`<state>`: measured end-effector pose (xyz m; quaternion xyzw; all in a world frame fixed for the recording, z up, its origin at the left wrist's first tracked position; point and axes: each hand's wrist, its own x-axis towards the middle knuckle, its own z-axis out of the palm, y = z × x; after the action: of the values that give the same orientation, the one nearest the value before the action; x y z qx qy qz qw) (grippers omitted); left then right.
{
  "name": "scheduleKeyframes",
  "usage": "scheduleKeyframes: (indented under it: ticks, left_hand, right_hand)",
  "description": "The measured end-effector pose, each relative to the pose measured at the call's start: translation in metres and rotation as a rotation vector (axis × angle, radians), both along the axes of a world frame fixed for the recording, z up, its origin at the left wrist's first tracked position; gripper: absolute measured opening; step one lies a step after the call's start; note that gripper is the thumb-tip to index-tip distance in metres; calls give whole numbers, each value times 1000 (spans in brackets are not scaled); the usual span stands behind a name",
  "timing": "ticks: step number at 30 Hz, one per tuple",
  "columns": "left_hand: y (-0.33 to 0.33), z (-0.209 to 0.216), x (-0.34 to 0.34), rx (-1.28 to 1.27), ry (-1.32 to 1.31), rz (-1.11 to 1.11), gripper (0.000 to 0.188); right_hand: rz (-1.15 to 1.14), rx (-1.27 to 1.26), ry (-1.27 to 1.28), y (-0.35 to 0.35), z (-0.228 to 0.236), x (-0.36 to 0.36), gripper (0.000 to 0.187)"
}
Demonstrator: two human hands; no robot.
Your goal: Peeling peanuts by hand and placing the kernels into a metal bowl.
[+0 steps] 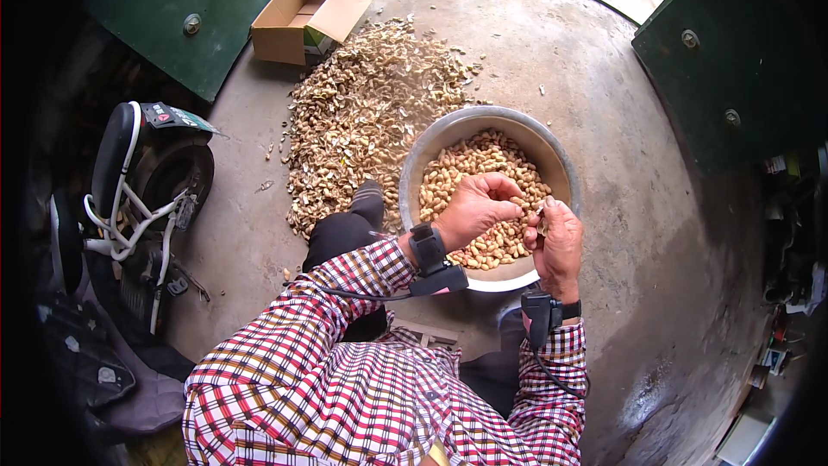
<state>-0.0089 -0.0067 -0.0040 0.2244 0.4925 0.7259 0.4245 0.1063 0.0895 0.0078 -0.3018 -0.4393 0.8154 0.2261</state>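
**Tan peanut held between two hands above the bowl**

Tan, unshelled peanuts (483, 174) fill a metal bowl (561, 164) that stands on the concrete floor (604, 103) in front of the seated person. Both hands hang over the bowl's near half. The left hand (473, 210) comes in from the left with its knuckles up and its fingers (509, 194) curled down and to the right. The right hand (556, 242) rises from below with its fingers (545, 211) bent toward the left. The fingertips of the two hands meet at one small peanut (536, 217), pinched between them just above the heap. It lies to the right of the left hand and at the top left of the right hand, so both are equally close to it. It is too small to tell which way its long axis runs. Both sets of fingers are closed tight round it, with no gap showing.

A wide pile of empty shells (362, 112) lies on the floor to the left of the bowl, touching its rim. An open cardboard box (306, 13) sits beyond the pile.
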Motion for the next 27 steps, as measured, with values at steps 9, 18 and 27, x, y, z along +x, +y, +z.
scheduleKeyframes:
  ticks: [9,18,27]
  left_hand:
    - [-3,0,-6,-69,-547,-181,6]
    - [-2,0,-4,-108,-313,-71,11]
    - [-3,0,-4,-40,-122,-51,12]
  right_hand:
    - [49,-15,-24,0,1,3,19]
    - [52,-64,13,2,0,3,14]
    - [66,-49,0,2,0,1,9]
